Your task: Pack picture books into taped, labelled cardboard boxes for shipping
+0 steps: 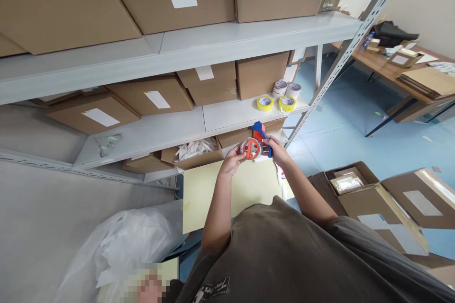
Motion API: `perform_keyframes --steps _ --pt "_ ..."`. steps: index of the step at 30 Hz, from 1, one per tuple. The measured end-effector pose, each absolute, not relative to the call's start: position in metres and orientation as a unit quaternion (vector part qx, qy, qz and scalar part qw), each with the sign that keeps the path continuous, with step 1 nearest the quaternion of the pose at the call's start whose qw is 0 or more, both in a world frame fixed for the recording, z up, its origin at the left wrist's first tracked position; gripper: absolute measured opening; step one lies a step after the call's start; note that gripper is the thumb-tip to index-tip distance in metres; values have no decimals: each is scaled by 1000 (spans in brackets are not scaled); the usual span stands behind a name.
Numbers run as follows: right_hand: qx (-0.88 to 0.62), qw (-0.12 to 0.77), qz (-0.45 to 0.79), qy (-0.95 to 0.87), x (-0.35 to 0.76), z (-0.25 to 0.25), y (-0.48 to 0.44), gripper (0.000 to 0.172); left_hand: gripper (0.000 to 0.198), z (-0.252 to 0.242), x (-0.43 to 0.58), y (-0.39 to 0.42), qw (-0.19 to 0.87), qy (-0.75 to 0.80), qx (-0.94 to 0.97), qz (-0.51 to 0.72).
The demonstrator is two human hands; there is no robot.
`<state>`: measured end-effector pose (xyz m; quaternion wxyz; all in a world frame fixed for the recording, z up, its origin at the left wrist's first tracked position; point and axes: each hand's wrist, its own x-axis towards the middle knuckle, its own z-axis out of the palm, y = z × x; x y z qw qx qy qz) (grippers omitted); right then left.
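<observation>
In front of the shelf I hold a blue and red tape dispenser [259, 131] with a roll of tape [251, 148] around its orange hub. My right hand [277, 148] is closed around the blue handle. From the other side, my left hand [232, 162] grips the roll's edge, its thumb near the orange hub. Both hands are above a pale yellow board [209, 187]. Just beyond them on the shelf stand two yellow tape rolls [265, 102] and several white tape rolls [294, 90].
Cardboard boxes [261, 73] fill much of the grey metal shelf [177, 128]. A low open box holds white pieces [197, 148]. Open cartons [378, 203] stand at the right, near a wooden table [384, 68]. White plastic sheeting [131, 236] and another person's blurred part are at lower left.
</observation>
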<state>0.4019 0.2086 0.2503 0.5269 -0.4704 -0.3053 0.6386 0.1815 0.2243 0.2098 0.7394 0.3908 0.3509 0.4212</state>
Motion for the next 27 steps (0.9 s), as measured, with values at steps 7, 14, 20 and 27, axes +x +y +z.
perform_keyframes --steps 7,14,20,27 --pt "-459 556 600 -348 390 240 205 53 105 212 198 218 502 479 563 449" --pt "-444 548 611 -359 392 239 207 55 88 227 194 215 403 444 676 428" --pt "-453 550 606 -352 389 239 208 55 85 229 192 210 338 442 704 441" --pt "-455 538 619 -347 389 238 209 55 83 234 200 196 253 463 722 448"
